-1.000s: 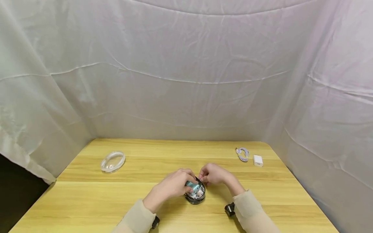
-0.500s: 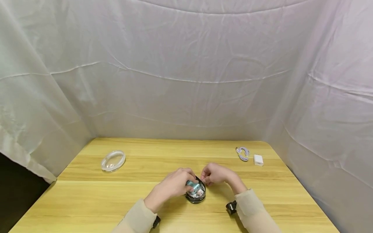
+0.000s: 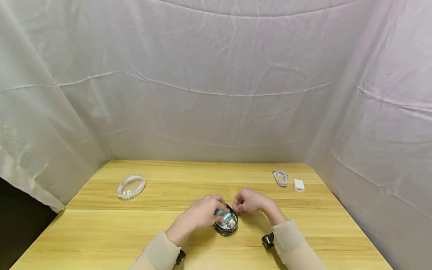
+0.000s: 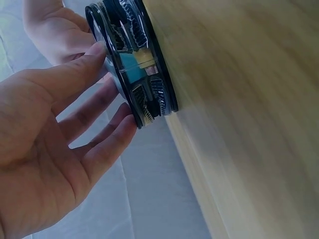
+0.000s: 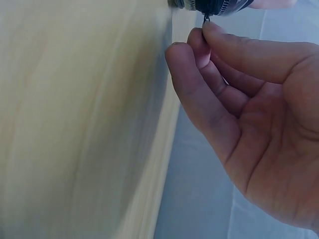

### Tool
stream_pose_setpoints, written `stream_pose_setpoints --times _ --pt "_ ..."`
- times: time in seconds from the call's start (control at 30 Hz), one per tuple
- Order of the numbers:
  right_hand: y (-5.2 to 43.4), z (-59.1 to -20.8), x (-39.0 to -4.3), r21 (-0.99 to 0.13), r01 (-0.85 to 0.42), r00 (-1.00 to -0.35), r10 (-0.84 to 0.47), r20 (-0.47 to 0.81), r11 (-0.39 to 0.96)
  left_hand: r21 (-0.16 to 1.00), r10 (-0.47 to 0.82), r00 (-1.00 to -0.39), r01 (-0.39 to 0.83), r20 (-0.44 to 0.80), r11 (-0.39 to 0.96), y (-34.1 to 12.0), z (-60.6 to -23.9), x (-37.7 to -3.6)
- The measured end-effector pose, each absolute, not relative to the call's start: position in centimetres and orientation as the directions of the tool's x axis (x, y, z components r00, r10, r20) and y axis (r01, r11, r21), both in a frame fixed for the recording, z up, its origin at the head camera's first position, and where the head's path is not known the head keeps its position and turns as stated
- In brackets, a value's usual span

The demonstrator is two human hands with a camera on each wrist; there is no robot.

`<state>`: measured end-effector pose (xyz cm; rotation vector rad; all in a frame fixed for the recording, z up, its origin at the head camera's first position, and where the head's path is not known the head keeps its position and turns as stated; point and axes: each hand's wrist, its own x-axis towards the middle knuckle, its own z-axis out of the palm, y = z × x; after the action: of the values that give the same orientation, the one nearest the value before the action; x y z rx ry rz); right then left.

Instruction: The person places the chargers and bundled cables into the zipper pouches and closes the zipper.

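Black-rimmed and clear-walled, the round zip case [image 3: 226, 224] sits at the near middle of the desk [image 3: 101, 225], a teal item showing inside. The left hand [image 3: 199, 215] steadies it, fingers [image 4: 107, 144] nearly straight against its rim. The right hand [image 3: 249, 202] pinches the zipper pull [image 5: 205, 20] between thumb and forefinger. The step in hand looks like working the zip round the case; the next move likely calls for a steady pull along the rim while the left hand holds the case from turning. Against the earlier frames, almost nothing differs: both hands and the case keep their places.
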<state>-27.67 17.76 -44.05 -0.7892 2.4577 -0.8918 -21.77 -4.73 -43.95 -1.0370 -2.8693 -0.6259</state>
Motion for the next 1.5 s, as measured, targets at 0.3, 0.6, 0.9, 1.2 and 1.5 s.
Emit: stream_pose_setpoints --times 0.3,0.6,0.9,1.2,1.5 --pt "17.34 -44.08 -27.64 -0.675 -0.343 -0.784 -0.595 -0.177 0.653 0.348 0.613 -0.771 0.629 0.172 0.695 -4.74 -43.68 -21.63" --pt "16.85 -44.65 -27.9 -0.672 -0.395 -0.767 -0.627 -0.134 0.626 0.345 0.602 -0.778 0.623 0.18 0.701 -4.56 -43.56 -21.48" --pt "16.88 -44.64 -27.9 -0.683 -0.426 -0.739 -0.664 -0.116 0.594 0.333 0.663 -0.725 0.682 0.188 0.651 -4.65 -44.0 -21.89" --pt "17.03 -44.37 -27.75 -0.707 -0.383 -0.748 -0.648 -0.141 0.595 0.364 0.641 -0.745 0.657 0.184 0.66 -4.61 -44.09 -21.84" --pt "17.35 -44.29 -27.79 -0.705 -0.377 -0.74 -0.653 -0.16 0.6 0.347 0.613 -0.77 0.632 0.178 0.693 -4.36 -44.09 -21.64"
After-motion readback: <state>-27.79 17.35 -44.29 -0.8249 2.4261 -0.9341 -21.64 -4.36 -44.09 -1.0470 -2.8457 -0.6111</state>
